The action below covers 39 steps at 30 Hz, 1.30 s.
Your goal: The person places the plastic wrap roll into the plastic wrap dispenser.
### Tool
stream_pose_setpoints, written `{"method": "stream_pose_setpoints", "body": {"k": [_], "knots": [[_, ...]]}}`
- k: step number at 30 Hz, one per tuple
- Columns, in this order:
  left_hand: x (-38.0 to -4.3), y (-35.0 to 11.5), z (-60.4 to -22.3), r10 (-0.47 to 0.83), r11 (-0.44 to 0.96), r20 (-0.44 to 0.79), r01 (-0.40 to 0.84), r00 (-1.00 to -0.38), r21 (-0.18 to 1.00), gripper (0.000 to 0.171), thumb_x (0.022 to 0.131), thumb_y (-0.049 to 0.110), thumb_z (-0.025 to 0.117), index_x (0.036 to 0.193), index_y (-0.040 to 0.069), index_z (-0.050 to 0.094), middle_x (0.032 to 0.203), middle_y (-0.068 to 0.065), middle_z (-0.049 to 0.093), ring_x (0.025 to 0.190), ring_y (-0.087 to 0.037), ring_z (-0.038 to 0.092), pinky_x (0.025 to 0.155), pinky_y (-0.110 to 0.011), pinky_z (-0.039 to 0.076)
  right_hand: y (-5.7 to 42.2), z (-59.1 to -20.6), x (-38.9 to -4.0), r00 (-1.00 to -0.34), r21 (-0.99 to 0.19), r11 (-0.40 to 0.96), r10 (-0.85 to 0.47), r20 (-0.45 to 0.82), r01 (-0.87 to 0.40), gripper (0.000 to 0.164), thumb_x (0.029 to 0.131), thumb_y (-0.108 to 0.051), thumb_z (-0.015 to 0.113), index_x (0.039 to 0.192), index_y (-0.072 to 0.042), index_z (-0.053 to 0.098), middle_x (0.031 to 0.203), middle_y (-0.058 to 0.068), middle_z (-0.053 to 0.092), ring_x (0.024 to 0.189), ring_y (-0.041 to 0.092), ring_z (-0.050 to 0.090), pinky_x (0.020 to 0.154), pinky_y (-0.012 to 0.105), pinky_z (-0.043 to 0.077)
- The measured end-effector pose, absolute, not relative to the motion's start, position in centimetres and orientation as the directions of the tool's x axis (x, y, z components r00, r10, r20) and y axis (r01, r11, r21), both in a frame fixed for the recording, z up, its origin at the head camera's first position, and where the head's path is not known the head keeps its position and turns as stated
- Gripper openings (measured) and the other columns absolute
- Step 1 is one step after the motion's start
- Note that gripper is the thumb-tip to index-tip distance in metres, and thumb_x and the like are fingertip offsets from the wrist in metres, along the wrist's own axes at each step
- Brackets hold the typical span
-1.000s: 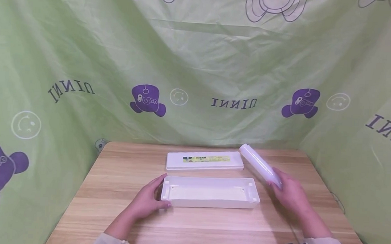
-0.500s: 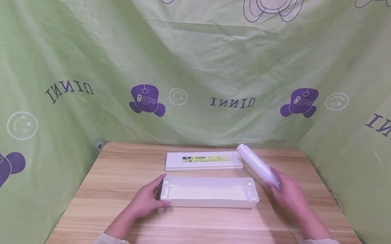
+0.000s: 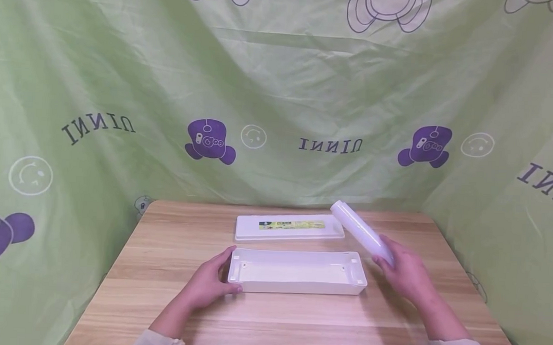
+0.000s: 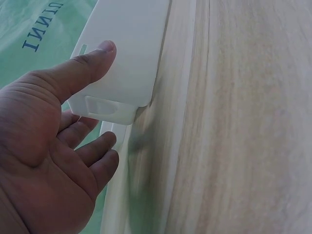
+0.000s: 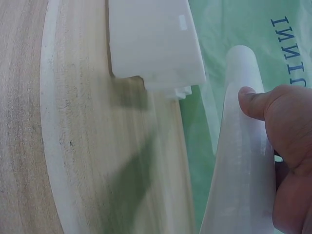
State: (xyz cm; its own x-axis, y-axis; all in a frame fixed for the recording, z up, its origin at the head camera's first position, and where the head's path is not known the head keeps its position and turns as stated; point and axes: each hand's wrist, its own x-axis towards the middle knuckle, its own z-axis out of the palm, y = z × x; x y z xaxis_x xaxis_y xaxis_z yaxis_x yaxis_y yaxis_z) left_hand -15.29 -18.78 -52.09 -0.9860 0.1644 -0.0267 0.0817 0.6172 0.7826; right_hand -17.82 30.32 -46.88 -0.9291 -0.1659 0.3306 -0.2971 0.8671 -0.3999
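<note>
A long white plastic box (image 3: 297, 287), its top uncovered, lies across the wooden table. At its left end my left hand (image 3: 209, 283) holds it, thumb on the front wall and fingers around the back corner. The left wrist view shows that thumb pressed flat on the box (image 4: 129, 53), the lower fingers loosely bent. My right hand (image 3: 406, 268) grips the near end of a glossy, translucent roll of cling film (image 3: 359, 228), tilted with its far end up. In the right wrist view the thumb lies along the roll of cling film (image 5: 243, 141).
Behind the box lies its white lid (image 3: 246, 229) with a yellow-green label, and the roll's far end overlaps the lid's right corner. A green printed curtain (image 3: 284, 90) surrounds the wooden table (image 3: 297, 330) at the back and sides.
My right hand has shifted slightly left with the roll of cling film, whose far end now overlaps the lid's corner. The left hand, box and lid have stayed in place.
</note>
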Motion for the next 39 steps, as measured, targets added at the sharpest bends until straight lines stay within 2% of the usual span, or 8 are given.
{"method": "stream_pose_setpoints", "body": {"k": [19, 31, 39], "knots": [[-15.4, -18.6, -51.5, 0.166, 0.648, -0.030, 0.086, -0.986, 0.756, 0.113, 0.061, 0.043, 0.092, 0.154, 0.021, 0.034, 0.155, -0.005, 0.036, 0.142, -0.029, 0.032, 0.116, -0.049, 0.026, 28.7, -45.4, -17.5, -0.913, -0.401, 0.847, -0.212, 0.349, -0.350, 0.061, 0.089, -0.017, 0.073, 0.141, 0.001, 0.048, 0.118, 0.028, 0.063, 0.097, 0.045, 0.062, 0.082, 0.063, 0.050], [-15.3, -18.9, -51.7, 0.161, 0.647, -0.036, 0.078, -0.986, 0.759, 0.113, 0.059, 0.046, 0.092, 0.154, 0.025, 0.034, 0.155, -0.005, 0.036, 0.142, -0.028, 0.032, 0.116, -0.049, 0.026, 27.9, -45.0, -17.5, -0.898, -0.397, 0.834, -0.236, 0.371, -0.384, 0.060, 0.088, -0.015, 0.074, 0.140, 0.000, 0.050, 0.118, 0.027, 0.063, 0.098, 0.044, 0.063, 0.082, 0.062, 0.051], [-15.2, -18.8, -51.7, 0.159, 0.652, -0.031, 0.081, -0.987, 0.754, 0.113, 0.059, 0.046, 0.092, 0.154, 0.023, 0.034, 0.154, -0.007, 0.038, 0.141, -0.030, 0.033, 0.115, -0.050, 0.027, 27.6, -45.3, -17.4, -0.897, -0.394, 0.834, -0.239, 0.372, -0.385, 0.061, 0.086, -0.015, 0.075, 0.140, -0.001, 0.051, 0.119, 0.027, 0.063, 0.098, 0.045, 0.063, 0.082, 0.062, 0.052]]}}
